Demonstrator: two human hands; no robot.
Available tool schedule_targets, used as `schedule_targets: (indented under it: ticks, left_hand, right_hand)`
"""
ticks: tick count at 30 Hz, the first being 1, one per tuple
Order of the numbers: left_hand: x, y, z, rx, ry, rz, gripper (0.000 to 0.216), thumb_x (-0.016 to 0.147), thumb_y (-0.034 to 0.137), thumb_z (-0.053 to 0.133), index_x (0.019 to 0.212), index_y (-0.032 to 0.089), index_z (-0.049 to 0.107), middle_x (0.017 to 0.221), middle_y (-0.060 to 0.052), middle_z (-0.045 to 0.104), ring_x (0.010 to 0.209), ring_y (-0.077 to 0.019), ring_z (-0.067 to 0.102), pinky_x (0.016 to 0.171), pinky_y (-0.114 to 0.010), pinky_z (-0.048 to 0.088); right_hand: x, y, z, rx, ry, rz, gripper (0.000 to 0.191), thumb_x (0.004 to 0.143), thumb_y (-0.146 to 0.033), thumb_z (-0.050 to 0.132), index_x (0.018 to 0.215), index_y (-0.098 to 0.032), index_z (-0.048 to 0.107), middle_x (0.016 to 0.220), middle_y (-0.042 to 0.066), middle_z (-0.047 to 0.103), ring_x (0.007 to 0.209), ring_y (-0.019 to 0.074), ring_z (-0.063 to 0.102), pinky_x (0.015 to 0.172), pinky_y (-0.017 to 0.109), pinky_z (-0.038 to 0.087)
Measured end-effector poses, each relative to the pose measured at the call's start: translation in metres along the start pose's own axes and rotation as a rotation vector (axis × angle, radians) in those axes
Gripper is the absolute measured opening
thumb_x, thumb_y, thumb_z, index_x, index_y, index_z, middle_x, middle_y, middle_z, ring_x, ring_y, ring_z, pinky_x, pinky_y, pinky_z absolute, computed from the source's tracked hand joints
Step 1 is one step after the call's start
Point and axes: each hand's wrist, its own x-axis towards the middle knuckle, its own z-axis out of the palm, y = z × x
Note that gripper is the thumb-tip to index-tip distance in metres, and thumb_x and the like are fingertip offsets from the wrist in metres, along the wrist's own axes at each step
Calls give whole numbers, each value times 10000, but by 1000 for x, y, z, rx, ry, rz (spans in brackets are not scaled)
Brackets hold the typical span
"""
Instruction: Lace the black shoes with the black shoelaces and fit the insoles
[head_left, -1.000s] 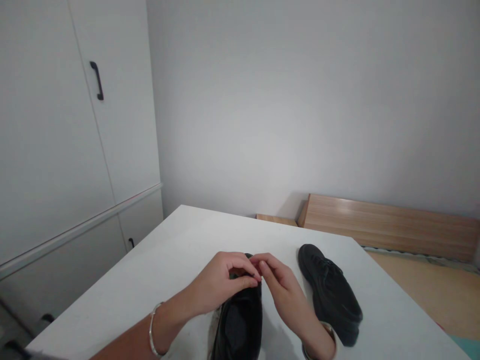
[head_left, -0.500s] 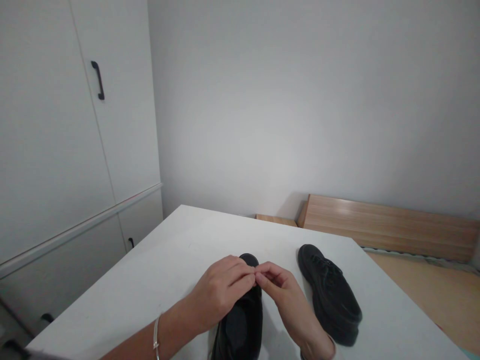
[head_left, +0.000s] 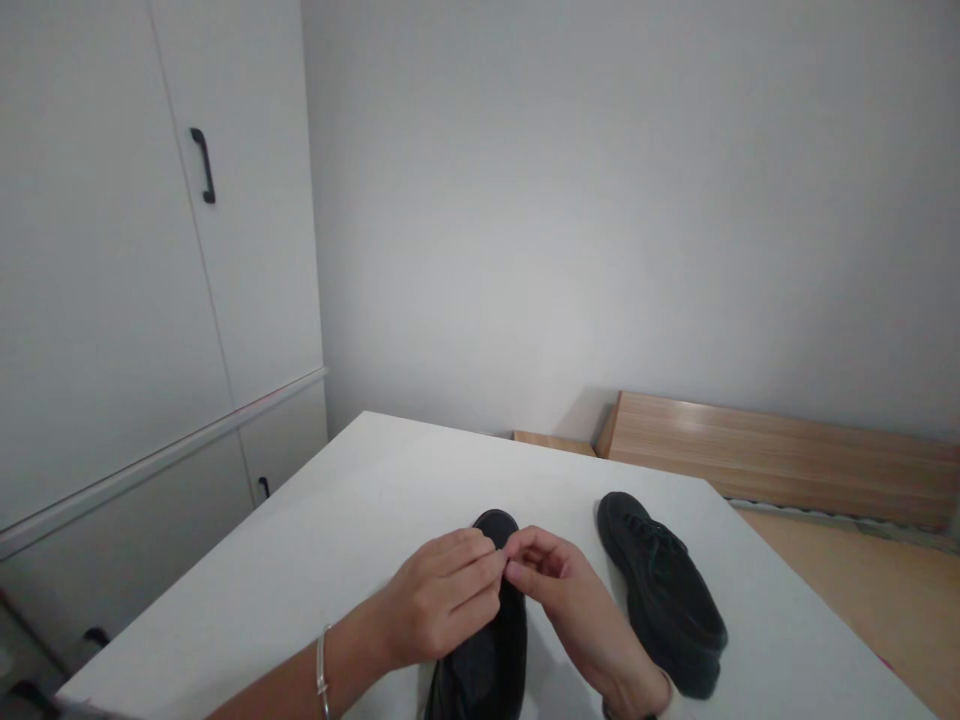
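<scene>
A black shoe [head_left: 491, 670] rests on the white table [head_left: 420, 460] below my hands, its rounded toe [head_left: 496, 524] pointing away from me. My left hand [head_left: 450, 590] is closed over the upper front of this shoe, fingers bent and pressed together. Meeting it from the right, my right hand [head_left: 559, 590] pinches thumb and forefinger at the left fingertips. Whatever sits between the fingers is hidden and small. To the right lies a second black shoe [head_left: 664, 590] with laces across its top, apart from both hands.
White cupboard doors [head_left: 247, 250] with dark handles stand along the left. Behind the table is a plain grey wall [head_left: 562, 200]. A wooden board [head_left: 750, 450] and a tan surface [head_left: 847, 570] lie beyond the table's right edge.
My left hand has shifted slightly down and left, uncovering more of the shoe's toe. The right fingers stay pinched against the left fingertips. The second shoe has not been moved.
</scene>
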Motion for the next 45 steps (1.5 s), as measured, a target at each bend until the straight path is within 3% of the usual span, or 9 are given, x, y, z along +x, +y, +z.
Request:
schedule_targets:
  ticks: [10,18,20,25,29,33,37,42,45]
  left_hand:
    - [0,-5,-4,15,16,65,247,978,65,449,864,109,664,834,-123,742,821,-199,694,804,-338,607]
    - [-12,-4,9,-236,136,-205,174,935,43,539,1012,141,661,968,-111,736,925,-192,669,820,-320,572]
    - [-21,-3,11,-330,175,-364,180,921,42,544,899,164,674,959,-92,735,904,-180,680,796,-300,566]
    - [-53,-2,12,-636,214,-1044,113,824,182,691,732,166,627,809,-54,734,774,-182,692,735,-291,554]
    - [-58,-7,10,-776,186,-1278,159,785,291,721,740,163,639,799,-55,717,783,-194,664,750,-299,517]
    - [-25,-9,8,-800,120,-1231,147,776,297,729,774,165,664,764,-27,672,752,-179,613,735,-290,471]
    - [13,-6,11,-747,63,-1062,56,759,214,730,746,169,699,756,-20,646,782,-180,579,763,-292,431]
    - [23,-4,19,-843,115,-1020,71,741,207,753,737,163,698,783,-10,610,777,-166,566,736,-275,424]
    - [9,-5,21,-977,-14,-1080,135,737,204,758,858,163,714,780,-4,663,758,-164,588,731,-272,437]
  right_hand:
    - [-1,-13,2,-115,-97,9,284,777,-435,776,719,-164,717,700,7,667,722,161,571,749,291,419]
    - [-1,2,1,-129,131,-80,249,803,-431,733,770,-193,670,733,-7,628,762,172,547,746,288,412]
    - [-4,9,-7,-150,217,-108,272,794,-461,737,768,-200,664,744,0,628,784,185,548,754,294,408]
    - [-22,39,-43,-180,419,-111,329,764,-520,752,763,-206,652,732,5,602,756,193,521,714,299,400]
    - [-33,52,-52,-149,505,-131,339,797,-545,715,801,-214,639,756,0,598,736,177,527,707,296,420]
    - [-28,35,-27,42,334,-162,287,902,-500,620,845,-220,593,895,34,682,651,139,566,620,281,452]
    - [-16,12,5,-13,135,-135,316,881,-508,656,847,-199,598,726,1,641,567,114,563,567,255,451]
    - [-11,4,15,-162,137,-122,382,796,-531,737,849,-160,665,695,5,615,574,114,559,542,240,447]
    - [-13,1,10,-160,159,-107,358,775,-502,767,809,-160,667,649,7,625,583,126,572,563,249,464]
